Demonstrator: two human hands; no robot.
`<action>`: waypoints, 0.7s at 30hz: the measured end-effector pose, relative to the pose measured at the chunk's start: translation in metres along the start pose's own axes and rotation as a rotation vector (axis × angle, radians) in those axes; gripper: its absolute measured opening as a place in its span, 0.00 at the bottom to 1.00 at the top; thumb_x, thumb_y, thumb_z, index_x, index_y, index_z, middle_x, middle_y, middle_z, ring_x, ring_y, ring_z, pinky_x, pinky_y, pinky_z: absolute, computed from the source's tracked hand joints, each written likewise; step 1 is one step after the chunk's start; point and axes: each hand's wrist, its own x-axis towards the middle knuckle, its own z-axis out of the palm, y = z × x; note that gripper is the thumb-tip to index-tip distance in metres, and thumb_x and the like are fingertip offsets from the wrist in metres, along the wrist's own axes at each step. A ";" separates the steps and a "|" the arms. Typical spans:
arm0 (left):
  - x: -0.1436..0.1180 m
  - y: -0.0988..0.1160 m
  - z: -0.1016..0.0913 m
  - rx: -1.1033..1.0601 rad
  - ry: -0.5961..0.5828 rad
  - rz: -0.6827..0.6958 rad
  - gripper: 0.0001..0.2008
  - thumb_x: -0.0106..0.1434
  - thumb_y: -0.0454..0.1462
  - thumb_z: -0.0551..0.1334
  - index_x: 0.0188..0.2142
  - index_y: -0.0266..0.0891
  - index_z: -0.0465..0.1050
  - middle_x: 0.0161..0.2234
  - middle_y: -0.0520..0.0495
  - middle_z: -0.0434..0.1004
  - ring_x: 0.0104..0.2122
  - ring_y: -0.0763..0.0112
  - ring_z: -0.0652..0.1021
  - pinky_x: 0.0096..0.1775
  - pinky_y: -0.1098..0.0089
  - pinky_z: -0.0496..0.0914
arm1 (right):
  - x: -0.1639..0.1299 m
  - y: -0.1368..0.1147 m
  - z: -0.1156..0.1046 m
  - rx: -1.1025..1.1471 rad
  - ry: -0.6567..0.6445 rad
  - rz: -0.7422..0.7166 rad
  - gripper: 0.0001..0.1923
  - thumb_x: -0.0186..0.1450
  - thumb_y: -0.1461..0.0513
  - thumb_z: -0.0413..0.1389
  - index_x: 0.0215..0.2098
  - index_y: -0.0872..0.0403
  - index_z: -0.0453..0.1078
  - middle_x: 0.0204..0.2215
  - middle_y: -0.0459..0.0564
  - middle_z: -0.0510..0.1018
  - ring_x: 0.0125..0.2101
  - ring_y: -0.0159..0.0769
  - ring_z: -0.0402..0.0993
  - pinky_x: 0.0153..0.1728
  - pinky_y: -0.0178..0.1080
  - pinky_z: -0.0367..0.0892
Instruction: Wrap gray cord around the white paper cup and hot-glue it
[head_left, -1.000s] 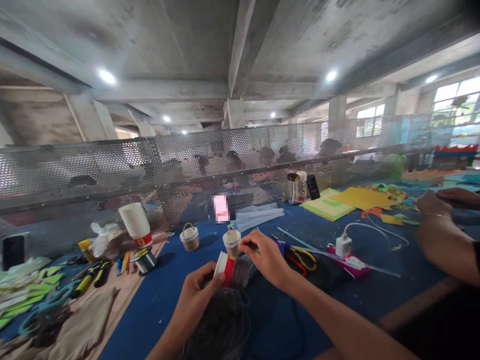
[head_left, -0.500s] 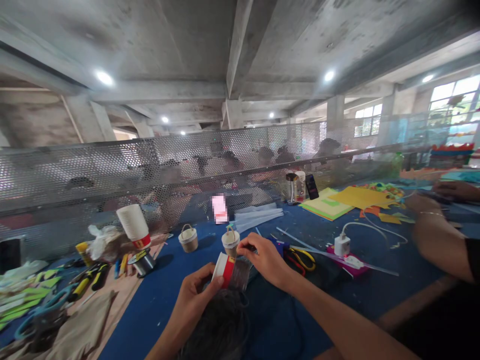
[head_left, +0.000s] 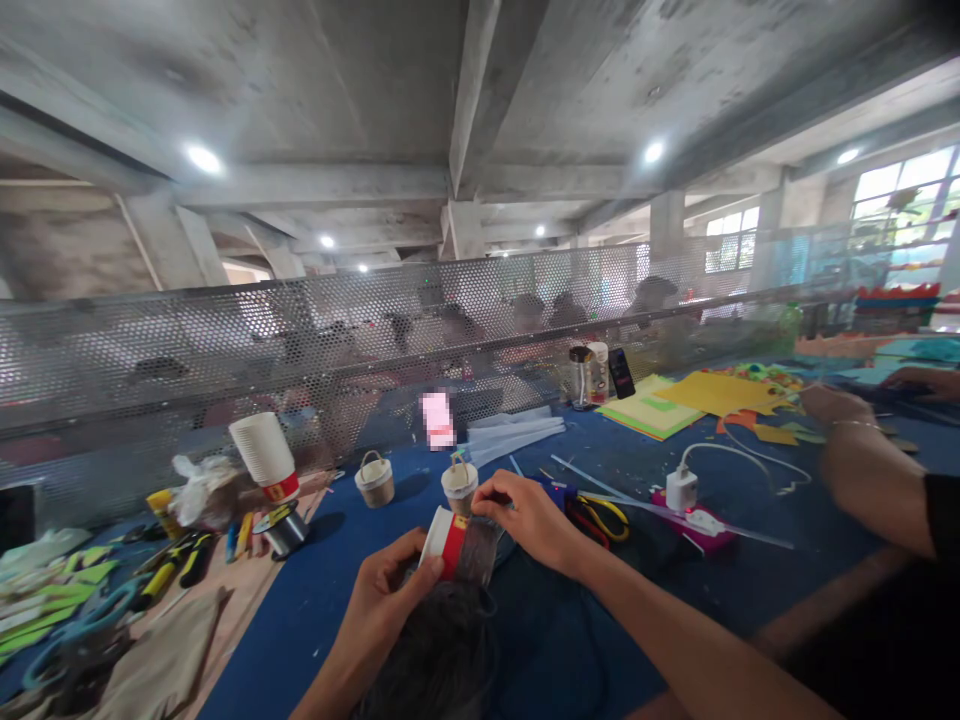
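Observation:
My left hand (head_left: 397, 578) grips a paper cup (head_left: 453, 545), white with a red band, tilted on its side. Dark grey yarn (head_left: 477, 556) is wound around the cup's right part. Thumb and fingers of my right hand (head_left: 521, 512) are pinched together at the cup's upper right edge; whatever lies between them is too small to make out. Below the cup a loose dark bundle of yarn (head_left: 439, 655) hangs at the table's near side. Just behind stand two small handled buckets, a left bucket (head_left: 375, 482) and a right bucket (head_left: 459, 485) partly behind my right hand.
On the left are stacked paper cups (head_left: 262, 450) on a wire spool (head_left: 283, 530), cutters (head_left: 196, 558) and blue scissors (head_left: 82, 625). To the right lie yellow-handled scissors (head_left: 611, 518), a charger (head_left: 681, 490) and coloured sheets (head_left: 720, 393). Another person's arm (head_left: 862, 480) reaches in at right.
The cup has turned slightly in my left hand, and more of its dark yarn wrap shows. My right hand stays pinched close to its edge. The view has shifted slightly.

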 end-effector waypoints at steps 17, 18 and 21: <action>-0.002 -0.003 -0.004 0.015 -0.046 0.025 0.13 0.62 0.44 0.62 0.33 0.37 0.78 0.30 0.47 0.74 0.33 0.64 0.72 0.35 0.72 0.65 | 0.000 0.001 -0.006 0.030 -0.083 -0.004 0.05 0.65 0.60 0.57 0.34 0.53 0.75 0.33 0.45 0.77 0.35 0.34 0.72 0.36 0.32 0.62; -0.002 -0.003 -0.004 0.016 -0.051 0.028 0.13 0.62 0.44 0.62 0.33 0.36 0.78 0.30 0.47 0.74 0.33 0.64 0.72 0.35 0.72 0.65 | 0.001 0.001 -0.006 0.034 -0.091 0.002 0.05 0.65 0.61 0.57 0.34 0.53 0.75 0.33 0.45 0.77 0.35 0.34 0.72 0.36 0.32 0.62; -0.001 -0.004 -0.004 0.013 -0.050 0.029 0.13 0.62 0.44 0.62 0.32 0.36 0.78 0.30 0.48 0.74 0.32 0.65 0.72 0.35 0.72 0.65 | 0.001 0.002 -0.006 0.055 -0.122 0.026 0.05 0.65 0.61 0.58 0.35 0.53 0.75 0.33 0.45 0.78 0.35 0.34 0.72 0.35 0.32 0.63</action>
